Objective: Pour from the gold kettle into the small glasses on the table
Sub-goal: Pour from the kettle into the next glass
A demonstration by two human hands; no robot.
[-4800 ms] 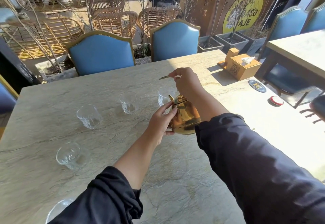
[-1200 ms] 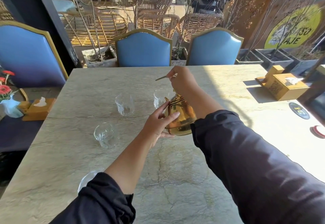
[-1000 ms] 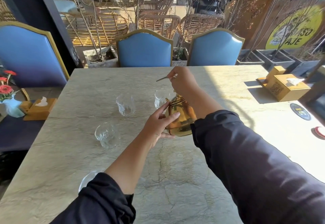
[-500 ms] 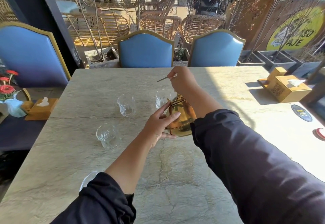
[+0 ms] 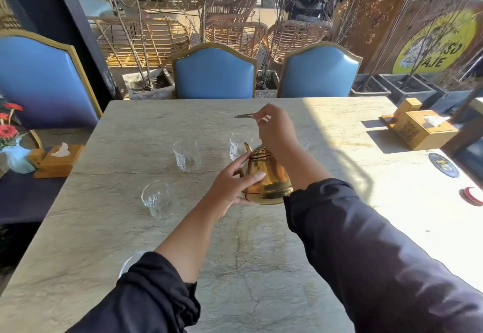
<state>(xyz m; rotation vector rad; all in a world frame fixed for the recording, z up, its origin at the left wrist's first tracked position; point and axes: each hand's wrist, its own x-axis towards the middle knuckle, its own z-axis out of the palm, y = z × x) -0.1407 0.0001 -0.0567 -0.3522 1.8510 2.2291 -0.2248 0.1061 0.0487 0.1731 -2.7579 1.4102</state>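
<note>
A gold kettle (image 5: 271, 181) hangs just above the stone table (image 5: 261, 267), leaning so its spout points at a small clear glass (image 5: 240, 145). My right hand (image 5: 277, 131) is closed around the kettle's thin metal handle from above. My left hand (image 5: 232, 186) presses against the kettle's left side and base. Another small glass (image 5: 186, 153) stands to the left, and a third (image 5: 158, 198) is nearer the table's left edge. A further glass rim (image 5: 128, 264) peeks out from behind my left sleeve. No stream of liquid is visible.
A wooden tissue box (image 5: 420, 128) sits at the table's far right, with a dark round coaster (image 5: 443, 165) and a red-and-white lid (image 5: 473, 195) near the right edge. Two blue chairs (image 5: 214, 74) stand at the far side. A side table on the left holds another tissue box (image 5: 56, 160) and flowers.
Both hands and the kettle keep almost the same pose over the last second. Since the earliest frame the view has turned left, so fewer glasses show.
</note>
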